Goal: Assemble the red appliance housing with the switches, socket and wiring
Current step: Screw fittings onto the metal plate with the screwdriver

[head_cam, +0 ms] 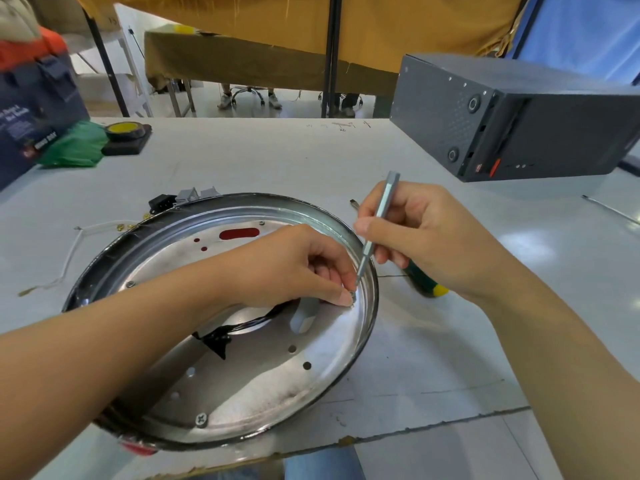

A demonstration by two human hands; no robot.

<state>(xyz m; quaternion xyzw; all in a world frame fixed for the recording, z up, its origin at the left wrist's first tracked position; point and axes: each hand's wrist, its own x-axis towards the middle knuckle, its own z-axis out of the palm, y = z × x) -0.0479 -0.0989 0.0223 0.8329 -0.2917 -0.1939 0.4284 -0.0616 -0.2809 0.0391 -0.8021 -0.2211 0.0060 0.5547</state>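
Note:
A round appliance housing point(256, 386) lies on the white table with its shiny metal base plate up; red shows through a slot point(239, 233) and at the lower rim. My left hand point(304, 268) pinches a small screw point(353, 295) against the plate near the right rim. My right hand point(426, 237) grips a slim grey screwdriver point(379, 216), tip down on that screw. A black socket point(160, 203) and grey switches point(197, 194) lie behind the housing. White wires point(74, 251) trail to the left. Black wiring point(221, 336) shows through the plate's opening.
A green-and-yellow-handled tool point(424, 280) lies under my right hand. A black computer case point(512, 123) stands at the back right. A tape roll point(125, 131), a green bag point(74, 147) and a dark box point(31, 109) sit at the back left. The table's front edge point(433, 426) is close.

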